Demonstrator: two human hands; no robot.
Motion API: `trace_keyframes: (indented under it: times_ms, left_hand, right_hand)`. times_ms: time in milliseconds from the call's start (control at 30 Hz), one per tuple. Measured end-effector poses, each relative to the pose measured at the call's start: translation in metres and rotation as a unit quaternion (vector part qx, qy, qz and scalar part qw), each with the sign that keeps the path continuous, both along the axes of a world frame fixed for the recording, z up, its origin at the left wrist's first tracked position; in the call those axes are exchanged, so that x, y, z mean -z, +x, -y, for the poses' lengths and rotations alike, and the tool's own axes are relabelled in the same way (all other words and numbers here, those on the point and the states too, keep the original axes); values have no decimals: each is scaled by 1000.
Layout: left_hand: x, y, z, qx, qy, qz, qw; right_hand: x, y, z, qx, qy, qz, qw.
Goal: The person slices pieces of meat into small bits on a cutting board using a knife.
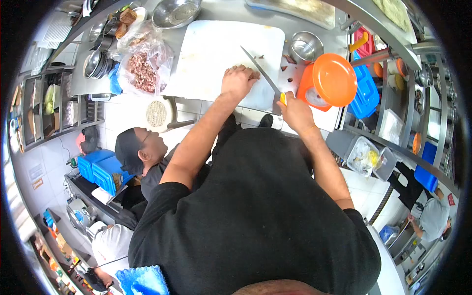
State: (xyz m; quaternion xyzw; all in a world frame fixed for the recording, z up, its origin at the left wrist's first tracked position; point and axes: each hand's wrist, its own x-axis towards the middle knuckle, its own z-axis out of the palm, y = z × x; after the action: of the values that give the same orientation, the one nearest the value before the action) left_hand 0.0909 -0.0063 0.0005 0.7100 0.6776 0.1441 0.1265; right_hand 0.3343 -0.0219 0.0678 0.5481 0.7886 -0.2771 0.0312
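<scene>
A knife [264, 73] with a yellow handle is gripped in my right hand [298, 114] at the right edge of the white cutting board [211, 54]. Its long blade points up and to the left over the board. My left hand [238, 81] rests on the board left of the blade, fingers curled and pressed down. Something small and brownish may be under its fingertips; I cannot make it out. Small dark scraps [260, 56] lie on the board beyond the blade. On the left, an open plastic bag [142, 71] holds many chopped reddish meat pieces.
An orange scale [309, 81] with an orange dish [334, 78] stands right of the board, beside a steel bowl [306, 47]. Another metal bowl [176, 12] sits behind. A person in a dark cap [129, 150] is close on my left; another person [432, 216] is far right.
</scene>
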Motion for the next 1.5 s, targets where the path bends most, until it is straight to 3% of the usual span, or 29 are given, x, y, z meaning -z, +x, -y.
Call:
trace_keyframes:
  times_ms: [200, 400, 567, 833, 1067, 1367, 1500]
  left_hand:
    - [-3, 14, 5, -60, 14, -13, 998]
    - [11, 9, -2, -22, 56, 72, 996]
    - [20, 4, -3, -12, 56, 71, 996]
    - [10, 1, 10, -43, 31, 86, 995]
    - [18, -4, 0, -15, 35, 77, 996]
    - [9, -7, 16, -52, 51, 82, 994]
    - [9, -14, 11, -23, 39, 89, 995]
  right_hand:
    - [4, -19, -7, -28, 8, -1, 1000]
    - [21, -33, -9, -13, -19, -8, 1000]
    - [56, -61, -38, -7, -13, -21, 1000]
    - [-8, -46, -23, -29, -42, 4, 999]
    - [43, -72, -32, 6, -37, -25, 999]
    - [-12, -55, -27, -44, -15, -5, 999]
    - [7, -50, -17, -48, -21, 13, 999]
